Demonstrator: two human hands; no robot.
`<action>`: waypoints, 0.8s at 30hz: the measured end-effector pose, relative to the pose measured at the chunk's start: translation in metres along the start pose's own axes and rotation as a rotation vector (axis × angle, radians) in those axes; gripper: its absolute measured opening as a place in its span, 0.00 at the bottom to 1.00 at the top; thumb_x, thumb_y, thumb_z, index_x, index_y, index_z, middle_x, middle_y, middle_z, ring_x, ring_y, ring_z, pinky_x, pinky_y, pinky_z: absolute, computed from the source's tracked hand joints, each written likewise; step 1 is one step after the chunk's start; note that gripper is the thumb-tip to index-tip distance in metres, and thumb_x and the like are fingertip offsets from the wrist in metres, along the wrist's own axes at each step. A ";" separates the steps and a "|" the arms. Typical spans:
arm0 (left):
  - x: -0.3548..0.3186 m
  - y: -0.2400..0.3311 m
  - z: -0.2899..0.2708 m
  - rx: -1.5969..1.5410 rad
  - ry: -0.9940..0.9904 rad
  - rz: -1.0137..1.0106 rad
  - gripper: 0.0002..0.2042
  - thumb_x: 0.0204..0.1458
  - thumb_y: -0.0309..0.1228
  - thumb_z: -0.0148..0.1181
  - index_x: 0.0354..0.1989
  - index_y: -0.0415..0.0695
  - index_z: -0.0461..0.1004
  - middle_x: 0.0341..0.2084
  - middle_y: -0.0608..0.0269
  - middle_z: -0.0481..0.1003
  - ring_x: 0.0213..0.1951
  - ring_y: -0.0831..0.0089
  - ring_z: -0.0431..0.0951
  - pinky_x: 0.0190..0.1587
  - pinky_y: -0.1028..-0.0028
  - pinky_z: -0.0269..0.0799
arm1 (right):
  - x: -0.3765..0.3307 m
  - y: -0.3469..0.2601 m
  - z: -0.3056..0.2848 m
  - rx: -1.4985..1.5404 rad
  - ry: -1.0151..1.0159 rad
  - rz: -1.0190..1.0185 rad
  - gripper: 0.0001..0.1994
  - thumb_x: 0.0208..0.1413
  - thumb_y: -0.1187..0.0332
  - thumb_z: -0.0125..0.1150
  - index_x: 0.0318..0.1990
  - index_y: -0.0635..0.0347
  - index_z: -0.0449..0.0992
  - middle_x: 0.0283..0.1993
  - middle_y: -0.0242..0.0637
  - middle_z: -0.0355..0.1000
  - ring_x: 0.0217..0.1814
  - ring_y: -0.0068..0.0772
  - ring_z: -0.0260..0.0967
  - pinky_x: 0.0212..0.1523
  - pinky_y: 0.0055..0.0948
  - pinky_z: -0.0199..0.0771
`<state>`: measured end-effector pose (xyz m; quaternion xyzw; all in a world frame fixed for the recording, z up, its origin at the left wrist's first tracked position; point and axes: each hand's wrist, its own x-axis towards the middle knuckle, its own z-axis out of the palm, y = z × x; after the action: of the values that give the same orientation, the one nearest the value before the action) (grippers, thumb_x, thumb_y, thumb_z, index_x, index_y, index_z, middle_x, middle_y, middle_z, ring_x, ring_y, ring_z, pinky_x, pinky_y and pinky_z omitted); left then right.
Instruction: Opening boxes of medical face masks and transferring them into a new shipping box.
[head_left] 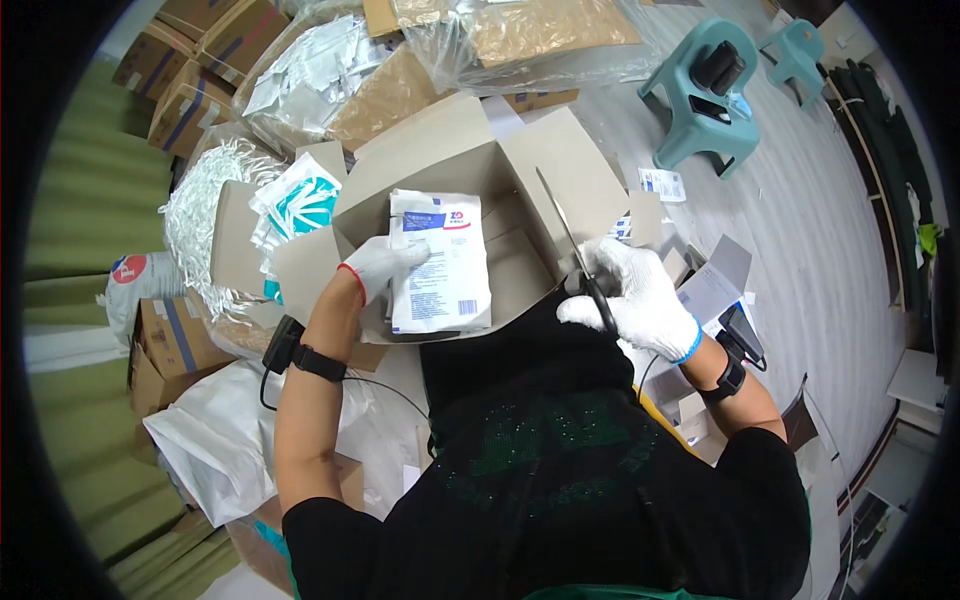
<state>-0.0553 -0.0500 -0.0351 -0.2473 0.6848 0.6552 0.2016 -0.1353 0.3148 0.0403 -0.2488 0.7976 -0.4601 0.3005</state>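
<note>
My left hand (pixel 385 268), in a white knit glove with a red cuff, grips a stack of flat white packets (pixel 440 285) by its left side, thumb on top. The top packet has blue and red print. The stack is over the left part of an open cardboard box (pixel 515 235) whose flaps are spread out. At the box's right edge my gloved right hand (pixel 640 295), with a blue cuff, is closed round the black handles of a pair of scissors (pixel 565 220). Their metal blades point up and away over the right flap.
Left of the box lie a heap of white strips (pixel 222 205) and a carton of white and teal packets (pixel 300 205). Cartons (pixel 190 105) are stacked at the far left. Plastic-wrapped bundles (pixel 550 35) lie behind. A teal stool (pixel 705 100) stands far right, bearing dark objects.
</note>
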 end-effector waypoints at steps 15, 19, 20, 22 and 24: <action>-0.001 -0.014 0.028 -0.549 -0.448 0.558 0.36 0.57 0.47 0.64 0.71 0.46 0.59 0.62 0.56 0.68 0.59 0.56 0.71 0.63 0.59 0.69 | 0.045 -0.057 0.023 0.494 -0.515 -0.003 0.11 0.61 0.64 0.63 0.42 0.63 0.79 0.33 0.34 0.78 0.24 0.23 0.76 0.22 0.19 0.68; 0.005 -0.027 0.025 -0.898 -0.464 0.283 0.21 0.60 0.49 0.59 0.55 0.49 0.73 0.50 0.56 0.74 0.48 0.60 0.75 0.53 0.61 0.75 | 0.052 -0.043 0.034 0.564 -0.526 0.102 0.15 0.53 0.66 0.73 0.45 0.62 0.79 0.34 0.30 0.78 0.29 0.20 0.75 0.27 0.19 0.70; -0.008 -0.030 0.029 -0.853 -0.375 0.329 0.21 0.60 0.50 0.59 0.54 0.49 0.73 0.49 0.56 0.75 0.47 0.60 0.75 0.51 0.61 0.75 | 0.052 -0.038 0.035 0.614 -0.539 0.097 0.16 0.52 0.67 0.74 0.46 0.62 0.78 0.35 0.31 0.78 0.31 0.19 0.75 0.29 0.19 0.71; -0.018 -0.021 0.033 -0.830 -0.332 0.335 0.20 0.61 0.50 0.58 0.52 0.49 0.74 0.44 0.57 0.76 0.43 0.59 0.75 0.47 0.61 0.75 | 0.047 -0.027 0.046 0.687 -0.462 0.060 0.19 0.50 0.69 0.76 0.48 0.63 0.77 0.39 0.32 0.78 0.36 0.18 0.74 0.33 0.19 0.72; -0.014 -0.013 0.041 -0.963 -0.572 0.405 0.21 0.61 0.51 0.57 0.53 0.49 0.74 0.45 0.57 0.76 0.46 0.58 0.75 0.49 0.59 0.76 | 0.046 -0.014 0.049 0.773 -0.435 0.001 0.20 0.49 0.71 0.77 0.49 0.65 0.76 0.44 0.33 0.78 0.40 0.17 0.73 0.37 0.19 0.73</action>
<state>-0.0380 -0.0084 -0.0395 0.0111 0.2624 0.9581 0.1140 -0.1307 0.2490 0.0223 -0.2086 0.4853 -0.6614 0.5325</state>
